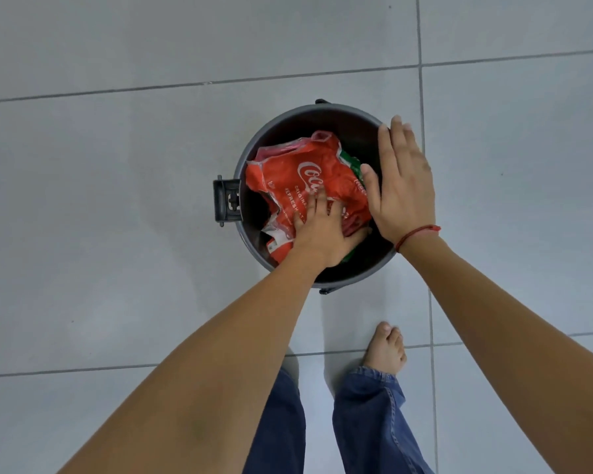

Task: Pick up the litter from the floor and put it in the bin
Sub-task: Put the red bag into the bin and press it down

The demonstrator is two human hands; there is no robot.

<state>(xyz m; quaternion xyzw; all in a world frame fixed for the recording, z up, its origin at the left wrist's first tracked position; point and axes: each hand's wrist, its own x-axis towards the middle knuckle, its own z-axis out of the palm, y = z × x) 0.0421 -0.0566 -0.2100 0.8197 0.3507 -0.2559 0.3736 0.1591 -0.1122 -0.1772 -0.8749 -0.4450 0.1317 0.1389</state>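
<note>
In the bin (pixel 254 148), left hand (pixel 326 230) flat on red wrapper (pixel 298 179)

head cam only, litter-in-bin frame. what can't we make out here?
- Bin bottom and lower contents: head view, hidden by the red wrapper and both hands.
- Green packaging: only slivers show; kind unreadable, covered by the wrapper and right hand.
- Left hand palm: pressed on the wrapper, so grip cannot be told.
- Left foot: hidden under the jeans.
- Floor beyond the frame edges: remaining litter unknown.
</note>
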